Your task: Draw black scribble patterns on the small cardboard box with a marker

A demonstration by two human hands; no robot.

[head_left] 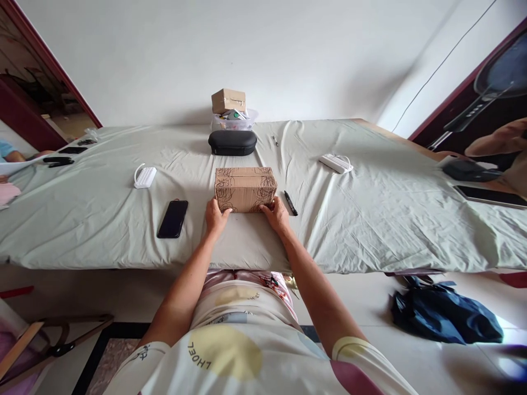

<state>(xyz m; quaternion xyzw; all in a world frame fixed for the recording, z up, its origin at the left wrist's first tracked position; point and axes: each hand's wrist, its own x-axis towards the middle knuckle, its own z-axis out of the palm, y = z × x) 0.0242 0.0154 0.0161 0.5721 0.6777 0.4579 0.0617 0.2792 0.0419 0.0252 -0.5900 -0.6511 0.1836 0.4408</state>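
Note:
A brown cardboard box (245, 187) with a printed line pattern sits on the cloth-covered table (370, 219) straight in front of me. My left hand (216, 215) grips its near left corner, fingers pressed against the front face. My right hand (275, 213) grips the near right corner the same way. Both hands rest on the cloth while holding the box. A black phone (173, 218) lies just left of my left hand. A black pen (290, 202) lies just right of my right hand.
Behind the box lie a black zip case (233, 142) and a clear tub (234, 120) topped with a smaller cardboard box (228, 100). White power strips lie left (145, 176) and right (336, 162). A dark blue bag (444, 315) is on the floor at right.

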